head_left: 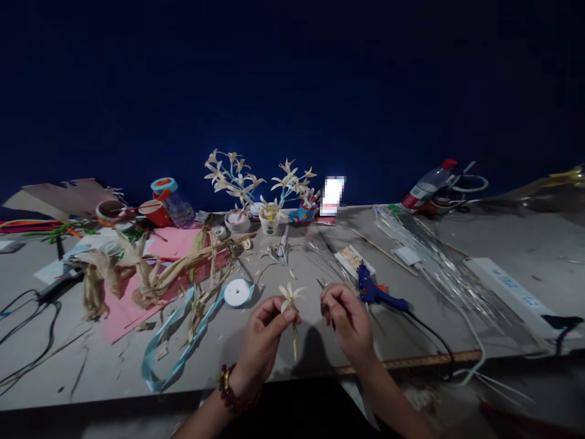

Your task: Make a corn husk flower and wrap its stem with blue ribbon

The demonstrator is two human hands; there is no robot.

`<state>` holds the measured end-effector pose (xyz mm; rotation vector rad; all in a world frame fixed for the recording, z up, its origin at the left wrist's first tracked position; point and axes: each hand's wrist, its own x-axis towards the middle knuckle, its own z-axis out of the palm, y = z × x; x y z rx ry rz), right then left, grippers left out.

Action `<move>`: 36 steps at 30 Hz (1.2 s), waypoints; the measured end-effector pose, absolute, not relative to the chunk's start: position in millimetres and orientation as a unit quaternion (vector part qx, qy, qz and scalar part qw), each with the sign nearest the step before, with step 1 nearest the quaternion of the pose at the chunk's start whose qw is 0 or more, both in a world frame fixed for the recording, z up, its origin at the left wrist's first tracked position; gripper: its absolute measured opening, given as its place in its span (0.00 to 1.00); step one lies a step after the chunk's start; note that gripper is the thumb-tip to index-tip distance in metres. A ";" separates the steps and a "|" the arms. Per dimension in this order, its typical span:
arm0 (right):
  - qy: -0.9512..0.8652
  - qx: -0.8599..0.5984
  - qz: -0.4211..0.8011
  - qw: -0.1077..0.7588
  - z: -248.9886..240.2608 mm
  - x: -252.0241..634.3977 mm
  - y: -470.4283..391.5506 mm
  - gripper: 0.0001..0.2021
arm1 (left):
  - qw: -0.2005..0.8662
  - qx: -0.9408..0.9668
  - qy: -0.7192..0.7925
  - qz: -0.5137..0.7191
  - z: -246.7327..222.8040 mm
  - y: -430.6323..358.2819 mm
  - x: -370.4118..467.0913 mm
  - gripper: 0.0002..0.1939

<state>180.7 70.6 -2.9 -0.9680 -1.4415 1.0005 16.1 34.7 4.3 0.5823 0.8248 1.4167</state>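
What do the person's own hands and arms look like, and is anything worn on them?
The left hand and right hand are ungloved, and no sleeves show on the forearms. Beaded bracelets circle the left wrist, with dark red beads and gold-coloured and green pieces. Nothing shows on the right wrist.

Partly covered, partly cropped
The left hand [267, 326] covers part of the pale flower [290, 295]; the curled right hand [348, 320] hides whatever lies inside it. Pixelation masks the phone screen [333, 196]; the bottom edge cuts off both forearms [395, 393].
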 end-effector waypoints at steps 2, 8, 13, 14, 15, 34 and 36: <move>-0.648 -0.388 0.388 0.529 5.3 173.9 67.3 0.06 | 0.646 0.261 0.357 0.622 3.8 34.4 16.8 0.11; -0.661 -0.334 0.360 0.567 21.2 153.8 65.3 0.06 | 0.650 0.265 0.341 0.626 0.3 33.8 16.8 0.09; -0.671 -0.322 0.361 0.562 23.3 152.0 66.8 0.07 | 0.649 0.258 0.338 0.631 -1.4 33.4 16.4 0.09; -0.676 -0.323 0.355 0.559 23.6 152.5 67.1 0.07 | 0.649 0.259 0.336 0.631 -1.3 33.3 16.4 0.09; -0.682 -0.324 0.348 0.556 23.7 152.9 67.3 0.07 | 0.649 0.261 0.334 0.632 -1.1 33.3 16.3 0.09; -0.622 -0.407 0.377 0.552 -1.9 170.5 74.0 0.07 | 0.634 0.255 0.369 0.629 5.3 33.3 13.8 0.11; -0.560 -0.420 0.411 0.584 -6.6 177.7 77.9 0.09 | 0.634 0.245 0.370 0.634 6.0 33.3 13.9 0.11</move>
